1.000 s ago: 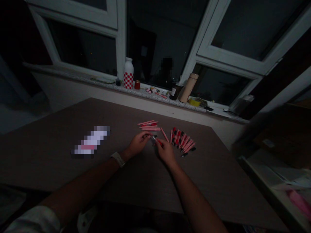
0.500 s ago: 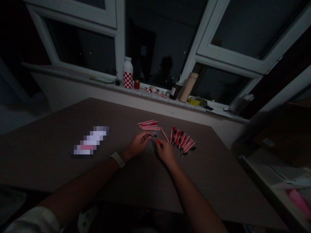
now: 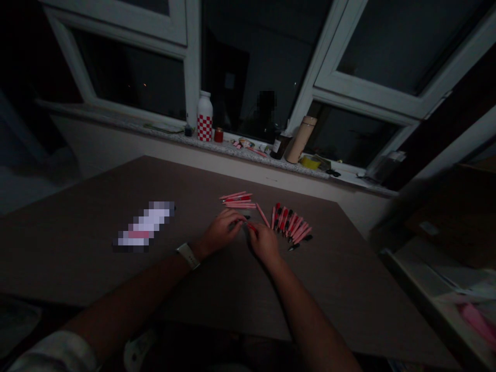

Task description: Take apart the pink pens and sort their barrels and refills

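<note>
Above the middle of the brown table, my right hand [image 3: 264, 242] is closed on a red pen [image 3: 251, 226], whose short red end shows at the fingertips. Just left of it, my left hand [image 3: 220, 231] is closed in a pinch at the near end of that pen; what lies in this pinch is too small and dark to make out. A dark pen tip or cap [image 3: 247, 217] shows just beyond the left fingers. Behind the hands lies a small group of pink and red pens [image 3: 237, 200]. A fanned row of pink, red and black pens [image 3: 291, 223] spreads to the right.
On the table's [image 3: 186, 299] left lies a blurred-out phone-like object [image 3: 145, 227]. A windowsill [image 3: 163, 133] behind carries a checkered bottle [image 3: 204, 118], a red jar [image 3: 218, 135], a dark bottle [image 3: 277, 146], a tan flask [image 3: 301, 139] and yellow tape [image 3: 310, 163].
The hands stay nearly in place. The fingertips have shifted slightly, and the silvery part between them shows less clearly now. The pens on the table have not moved.
</note>
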{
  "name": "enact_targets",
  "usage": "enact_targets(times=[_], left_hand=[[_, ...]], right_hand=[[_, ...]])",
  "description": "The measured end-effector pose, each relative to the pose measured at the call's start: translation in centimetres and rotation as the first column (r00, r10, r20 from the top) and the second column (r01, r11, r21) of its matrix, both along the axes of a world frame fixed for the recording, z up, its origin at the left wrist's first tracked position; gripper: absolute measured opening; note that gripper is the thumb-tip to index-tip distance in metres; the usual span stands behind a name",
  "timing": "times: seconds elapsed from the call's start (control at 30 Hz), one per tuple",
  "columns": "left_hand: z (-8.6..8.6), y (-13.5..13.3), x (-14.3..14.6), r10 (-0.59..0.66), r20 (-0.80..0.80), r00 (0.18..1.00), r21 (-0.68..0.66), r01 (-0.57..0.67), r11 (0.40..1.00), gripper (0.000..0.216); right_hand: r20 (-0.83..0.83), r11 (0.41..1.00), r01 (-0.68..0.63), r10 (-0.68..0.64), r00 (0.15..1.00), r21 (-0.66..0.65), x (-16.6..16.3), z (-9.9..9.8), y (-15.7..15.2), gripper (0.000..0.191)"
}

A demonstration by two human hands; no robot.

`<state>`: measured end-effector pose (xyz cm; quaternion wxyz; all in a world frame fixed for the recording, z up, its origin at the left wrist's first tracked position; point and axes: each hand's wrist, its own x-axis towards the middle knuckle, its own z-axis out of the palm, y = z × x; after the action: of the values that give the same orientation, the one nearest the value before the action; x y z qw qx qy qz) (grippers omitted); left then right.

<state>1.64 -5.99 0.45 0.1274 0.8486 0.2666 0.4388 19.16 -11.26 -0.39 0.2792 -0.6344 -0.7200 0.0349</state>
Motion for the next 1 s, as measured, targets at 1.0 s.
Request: enact_targets(times=[1.0], left_hand=[[-0.3,-0.4,1.0,-0.188,0.125,0.974,-0.405,0.224,0.887,0.019]], right_hand=[[-0.249,0.993,-0.094,0.109,0.962,0.070,-1.0,-0.7,0.2,0.035]])
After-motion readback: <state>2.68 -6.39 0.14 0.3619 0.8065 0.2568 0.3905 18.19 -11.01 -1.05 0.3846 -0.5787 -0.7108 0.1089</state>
